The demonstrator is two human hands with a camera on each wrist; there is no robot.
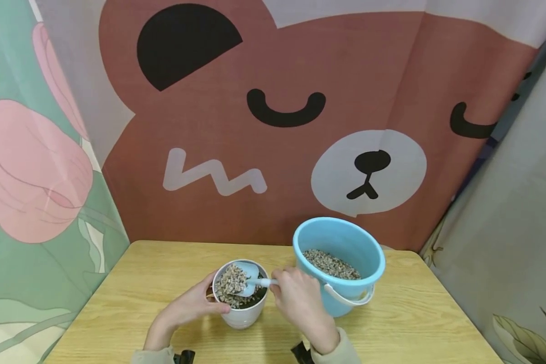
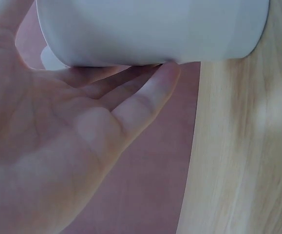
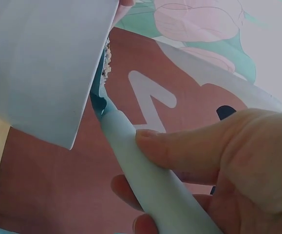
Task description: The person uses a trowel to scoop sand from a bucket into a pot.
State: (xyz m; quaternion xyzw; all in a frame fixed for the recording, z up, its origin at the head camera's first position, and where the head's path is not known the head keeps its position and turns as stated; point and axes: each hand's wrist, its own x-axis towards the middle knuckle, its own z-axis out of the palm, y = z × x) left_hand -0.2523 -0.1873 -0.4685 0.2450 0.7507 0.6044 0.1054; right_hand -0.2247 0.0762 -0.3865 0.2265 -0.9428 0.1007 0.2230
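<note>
White round pot (image 1: 243, 319) sits on the yellow wooden surface (image 1: 418, 313), well in from the left edge. Left hand (image 1: 193, 304) grips it; right hand (image 1: 301, 299) pinches a pale-blue scoop (image 1: 254, 281) over its rim, near a round blue bucket (image 1: 346, 242).

Curtained nook: bear-print curtain (image 1: 291, 151), wood-grain table (image 1: 400, 313)

A bare left hand (image 1: 192, 306) and a bare right hand (image 1: 299, 298), both gripping, angled inward toward each other.
The left spreads its thumb wide from nearly straight fingers, palm turned inward; the right lays its thumb forward, opposite curled fingers.
</note>
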